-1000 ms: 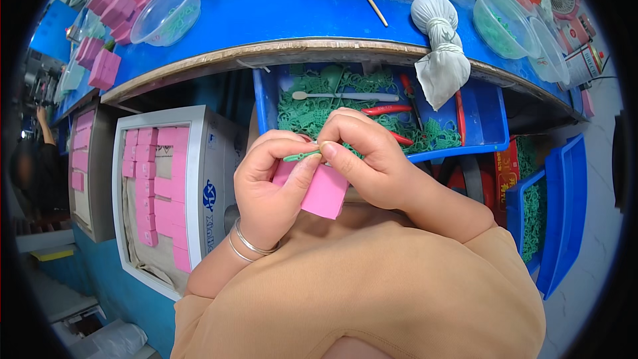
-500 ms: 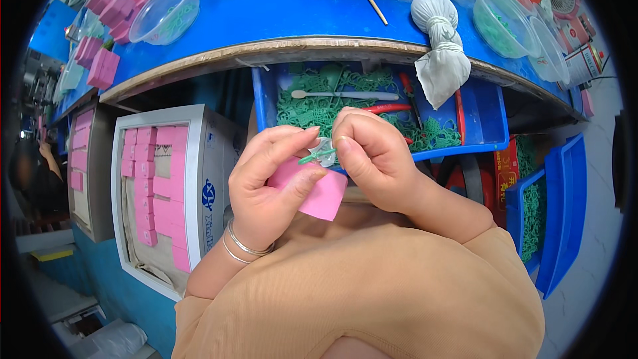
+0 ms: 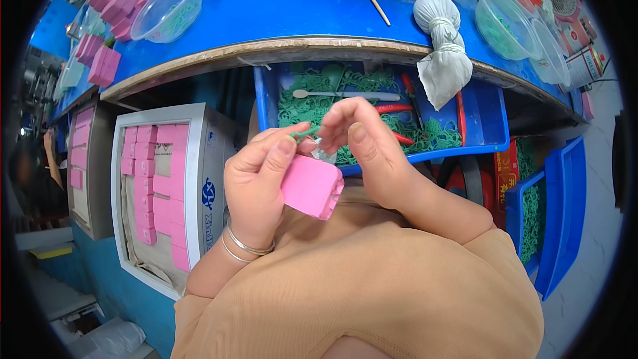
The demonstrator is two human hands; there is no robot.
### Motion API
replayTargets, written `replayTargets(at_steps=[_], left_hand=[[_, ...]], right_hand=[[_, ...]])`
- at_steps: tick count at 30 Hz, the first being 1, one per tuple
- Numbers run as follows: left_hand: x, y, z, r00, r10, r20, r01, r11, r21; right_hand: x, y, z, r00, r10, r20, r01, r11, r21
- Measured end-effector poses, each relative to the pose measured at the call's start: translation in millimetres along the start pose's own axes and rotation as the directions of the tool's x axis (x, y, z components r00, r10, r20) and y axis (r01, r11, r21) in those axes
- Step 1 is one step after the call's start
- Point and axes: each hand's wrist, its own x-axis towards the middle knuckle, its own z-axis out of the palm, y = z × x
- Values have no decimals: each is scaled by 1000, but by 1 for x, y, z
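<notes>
My left hand [image 3: 259,166] is closed. Its thumb and index finger pinch a small green piece [image 3: 307,134], and a pink rubber-like block [image 3: 311,186] with a notched right end sits in its lower grip. My right hand [image 3: 364,139] is just right of the green piece, fingers curved and thumb apart, with nothing visible in it. Under the fingertips a small clear, shiny item [image 3: 323,153] shows in part; what holds it is hidden. Beyond both hands lies an open blue drawer [image 3: 488,119] full of tangled green pieces [image 3: 309,110].
A toothbrush [image 3: 345,95] and red-handled tools [image 3: 393,108] lie in the drawer. Left stands a grey-framed case [image 3: 199,116] of pink blocks. On the blue bench [image 3: 279,16] are clear bowls [image 3: 166,13] and a tied white cloth bundle [image 3: 444,46]. Blue trays [image 3: 561,219] stand at right.
My right hand has opened and drawn slightly away from the green piece, which stays in my left fingers. The pink block has turned, showing its notched end.
</notes>
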Motion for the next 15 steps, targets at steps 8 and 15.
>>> replayTargets(at_steps=[8,15], left_hand=[[4,0,-1,990,-127,-66,108,963,-247],[93,43,-59,727,644,-238,-381,668,640]], right_hand=[[2,-4,11,774,330,540,-629,495,599],[0,11,8,730,470,496,-683,470,559]])
